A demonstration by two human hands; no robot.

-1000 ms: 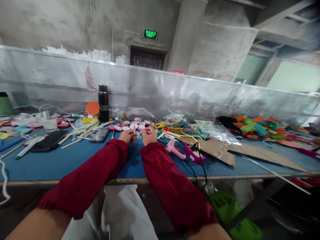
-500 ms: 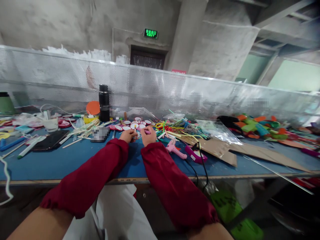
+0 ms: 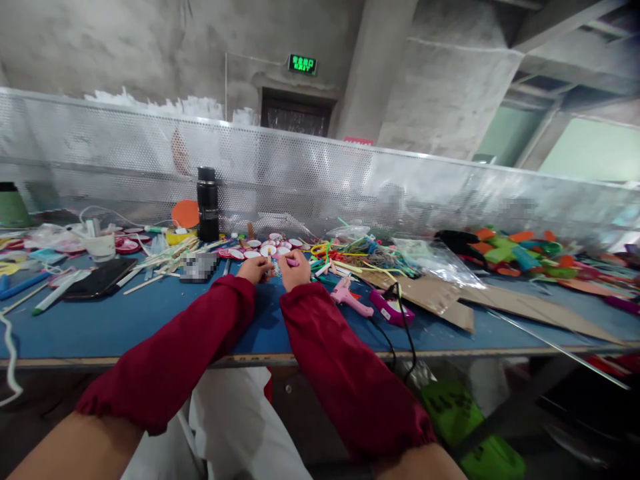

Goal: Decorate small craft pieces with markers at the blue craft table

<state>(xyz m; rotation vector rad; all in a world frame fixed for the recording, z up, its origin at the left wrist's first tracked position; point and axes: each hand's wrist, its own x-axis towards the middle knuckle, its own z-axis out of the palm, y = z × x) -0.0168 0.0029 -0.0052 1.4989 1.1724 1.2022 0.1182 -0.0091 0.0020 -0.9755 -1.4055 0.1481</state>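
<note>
Blue table (image 3: 150,327): was pretty packed
Phone (image 3: 103,279): lay left
Black bottle (image 3: 207,207): stood far side, left
Pink glue gun (image 3: 356,303): lay right

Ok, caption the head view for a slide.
Left hand and right hand close together at a cluttered bench, the right holding a purple piece, a glue gun nearby.

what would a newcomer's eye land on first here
Likely the dark red sleeves in the foreground, leading to the left hand and right hand, close together over the blue table. Then the glowing green exit sign above the doorway, and the tall black bottle standing left of the hands.
</note>
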